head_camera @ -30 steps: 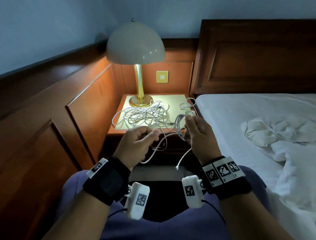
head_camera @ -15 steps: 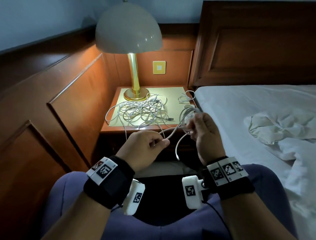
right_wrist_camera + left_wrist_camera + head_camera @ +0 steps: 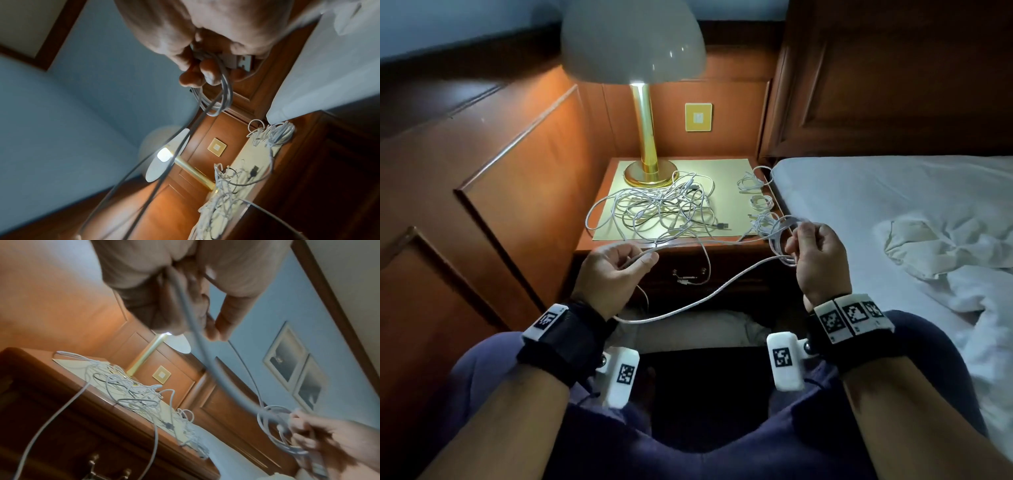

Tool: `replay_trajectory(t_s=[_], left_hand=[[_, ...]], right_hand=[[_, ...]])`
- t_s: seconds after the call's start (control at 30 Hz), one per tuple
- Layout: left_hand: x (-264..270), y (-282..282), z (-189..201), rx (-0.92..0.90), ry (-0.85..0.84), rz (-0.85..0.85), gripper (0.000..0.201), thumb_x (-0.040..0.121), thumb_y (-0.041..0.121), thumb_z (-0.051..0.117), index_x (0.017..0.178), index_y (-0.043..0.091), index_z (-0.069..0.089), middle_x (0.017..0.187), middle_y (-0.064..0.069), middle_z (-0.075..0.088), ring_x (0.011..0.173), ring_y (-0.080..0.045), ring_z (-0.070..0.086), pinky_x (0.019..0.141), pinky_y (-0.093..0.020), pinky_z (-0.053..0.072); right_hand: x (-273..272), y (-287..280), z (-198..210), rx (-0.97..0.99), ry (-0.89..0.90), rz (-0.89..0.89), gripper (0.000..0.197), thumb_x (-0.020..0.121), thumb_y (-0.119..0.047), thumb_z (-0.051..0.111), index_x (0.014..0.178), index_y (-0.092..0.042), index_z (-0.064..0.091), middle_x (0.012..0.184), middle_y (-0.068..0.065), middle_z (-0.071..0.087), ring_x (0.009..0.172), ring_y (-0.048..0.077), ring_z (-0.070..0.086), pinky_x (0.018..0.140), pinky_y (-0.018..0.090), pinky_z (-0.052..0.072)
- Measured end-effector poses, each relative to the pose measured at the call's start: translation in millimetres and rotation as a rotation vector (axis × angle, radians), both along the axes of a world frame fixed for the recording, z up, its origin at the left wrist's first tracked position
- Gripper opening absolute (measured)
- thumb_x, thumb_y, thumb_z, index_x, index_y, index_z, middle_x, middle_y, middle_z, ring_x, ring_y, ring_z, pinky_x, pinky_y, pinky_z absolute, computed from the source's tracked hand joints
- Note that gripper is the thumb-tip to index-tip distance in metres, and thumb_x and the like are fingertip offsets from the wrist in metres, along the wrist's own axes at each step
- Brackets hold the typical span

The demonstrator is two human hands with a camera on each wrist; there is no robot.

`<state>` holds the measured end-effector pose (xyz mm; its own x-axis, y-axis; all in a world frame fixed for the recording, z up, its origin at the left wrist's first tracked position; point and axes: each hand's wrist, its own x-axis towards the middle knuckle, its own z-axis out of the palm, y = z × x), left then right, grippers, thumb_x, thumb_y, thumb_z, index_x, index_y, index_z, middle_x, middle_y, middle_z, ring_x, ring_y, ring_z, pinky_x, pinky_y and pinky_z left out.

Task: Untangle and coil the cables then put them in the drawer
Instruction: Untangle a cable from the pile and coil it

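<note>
A white cable (image 3: 722, 241) runs in the air between the two hands, in front of the desk (image 3: 736, 178) and above the person's lap. Its wound part, a small coil (image 3: 782, 240) of a few loops, hangs from the right hand (image 3: 816, 253), whose fingers and thumb are curled round the loops at their top (the right wrist view shows the loops drooping below the fingertips (image 3: 207, 76)). From the coil one strand stretches level to the left hand (image 3: 613, 274), which pinches it between thumb and curled fingers; a second strand sags low from the coil toward the left wrist. The two hands are well apart, the left lower and nearer the wood-panelled wall. Behind them on the desk lies a loose tangle of white cables (image 3: 661, 209), just in front of the brass lamp (image 3: 647, 137), with one strand dangling over the desk's front edge past the drawer (image 3: 688, 274), which is shut. Near the desk's right edge sit smaller cable bundles (image 3: 756, 192), just beside the bed (image 3: 876, 192).
</note>
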<state>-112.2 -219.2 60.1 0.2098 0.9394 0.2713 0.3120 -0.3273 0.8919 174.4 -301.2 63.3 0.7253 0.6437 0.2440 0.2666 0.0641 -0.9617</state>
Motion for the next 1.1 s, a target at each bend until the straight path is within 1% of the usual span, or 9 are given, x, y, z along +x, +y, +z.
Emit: replay_trajectory(t_s=[0.23, 0.33, 0.4, 0.47, 0.53, 0.6, 0.8, 0.97, 1.1], left_hand=[[4.8, 2.7, -28.1, -0.040, 0.037, -0.061, 0.018, 0.085, 0.025, 0.078, 0.074, 0.011, 0.074, 0.048, 0.013, 0.043, 0.043, -0.003, 0.035, 0.044, -0.014, 0.031], [3.6, 11.7, -20.8, -0.351, -0.380, -0.064, 0.017, 0.081, 0.023, 0.075, 0.083, 0.006, 0.073, 0.047, 0.004, 0.036, 0.039, -0.010, 0.028, 0.039, -0.016, 0.029], [1.4, 19.6, -15.7, -0.434, -0.458, -0.097, 0.016, 0.084, 0.024, 0.070, 0.087, 0.008, 0.074, 0.051, 0.002, 0.032, 0.040, -0.011, 0.027, 0.038, -0.016, 0.027], [-1.3, 28.0, -17.0, -0.210, -0.122, -0.086, 0.013, 0.089, 0.026, 0.072, 0.086, 0.015, 0.078, 0.053, 0.005, 0.046, 0.042, -0.012, 0.039, 0.040, -0.018, 0.034], [-4.6, 34.0, -25.9, 0.163, 0.410, 0.020, 0.011, 0.089, 0.032, 0.073, 0.084, 0.023, 0.079, 0.069, 0.009, 0.070, 0.062, -0.007, 0.062, 0.062, -0.015, 0.048], [-3.6, 34.0, -36.6, 0.255, 0.634, 0.096, 0.018, 0.089, 0.043, 0.068, 0.087, 0.027, 0.077, 0.082, 0.006, 0.076, 0.081, -0.018, 0.070, 0.074, -0.026, 0.055], [13.4, 25.1, -40.4, 0.337, 0.812, 0.260, 0.041, 0.093, 0.060, 0.051, 0.096, 0.023, 0.069, 0.081, -0.006, 0.071, 0.081, -0.034, 0.068, 0.060, -0.033, 0.047], [10.5, 22.1, -45.5, 0.184, 0.848, 0.187, 0.047, 0.095, 0.060, 0.044, 0.086, 0.017, 0.063, 0.079, -0.008, 0.067, 0.083, -0.037, 0.065, 0.062, -0.035, 0.045], [12.8, 18.4, -47.5, 0.075, 0.778, 0.095, 0.043, 0.095, 0.060, 0.045, 0.085, 0.020, 0.059, 0.071, 0.001, 0.061, 0.079, -0.030, 0.064, 0.063, -0.035, 0.049]], right_hand=[[15.1, 11.2, -42.5, -0.148, -0.062, -0.013, 0.031, 0.103, -0.032, 0.050, 0.079, -0.015, 0.060, 0.064, -0.006, 0.062, 0.060, 0.008, 0.056, 0.070, 0.029, 0.048], [20.9, 24.3, -39.7, -0.125, 0.070, -0.015, 0.028, 0.102, -0.031, 0.052, 0.079, -0.018, 0.061, 0.063, -0.005, 0.061, 0.058, 0.009, 0.053, 0.070, 0.030, 0.046], [24.4, 31.5, -35.2, -0.112, 0.021, -0.013, 0.028, 0.102, -0.032, 0.051, 0.079, -0.018, 0.061, 0.063, -0.006, 0.060, 0.057, 0.009, 0.051, 0.066, 0.030, 0.045], [21.5, 33.7, -36.2, -0.132, -0.080, 0.005, 0.029, 0.102, -0.033, 0.051, 0.077, -0.021, 0.058, 0.062, -0.007, 0.060, 0.056, 0.009, 0.051, 0.064, 0.030, 0.046], [15.7, 33.0, -42.1, -0.176, -0.162, 0.015, 0.031, 0.102, -0.036, 0.050, 0.074, -0.022, 0.055, 0.062, -0.008, 0.060, 0.056, 0.010, 0.052, 0.065, 0.032, 0.047], [12.9, 33.5, -45.1, -0.199, -0.203, -0.003, 0.031, 0.101, -0.038, 0.050, 0.075, -0.023, 0.054, 0.062, -0.008, 0.060, 0.058, 0.011, 0.054, 0.067, 0.034, 0.048], [20.8, 35.6, -44.5, -0.186, -0.282, -0.096, 0.028, 0.102, -0.033, 0.049, 0.085, -0.013, 0.057, 0.067, -0.009, 0.061, 0.068, 0.015, 0.058, 0.077, 0.037, 0.051], [13.4, 32.8, -48.6, -0.229, -0.293, -0.012, 0.027, 0.102, -0.032, 0.051, 0.085, -0.013, 0.058, 0.069, -0.008, 0.065, 0.069, 0.010, 0.059, 0.079, 0.033, 0.049], [13.1, 32.5, -49.1, -0.211, -0.214, 0.020, 0.027, 0.100, -0.039, 0.051, 0.081, -0.021, 0.059, 0.070, -0.006, 0.068, 0.075, 0.016, 0.064, 0.087, 0.043, 0.053]])
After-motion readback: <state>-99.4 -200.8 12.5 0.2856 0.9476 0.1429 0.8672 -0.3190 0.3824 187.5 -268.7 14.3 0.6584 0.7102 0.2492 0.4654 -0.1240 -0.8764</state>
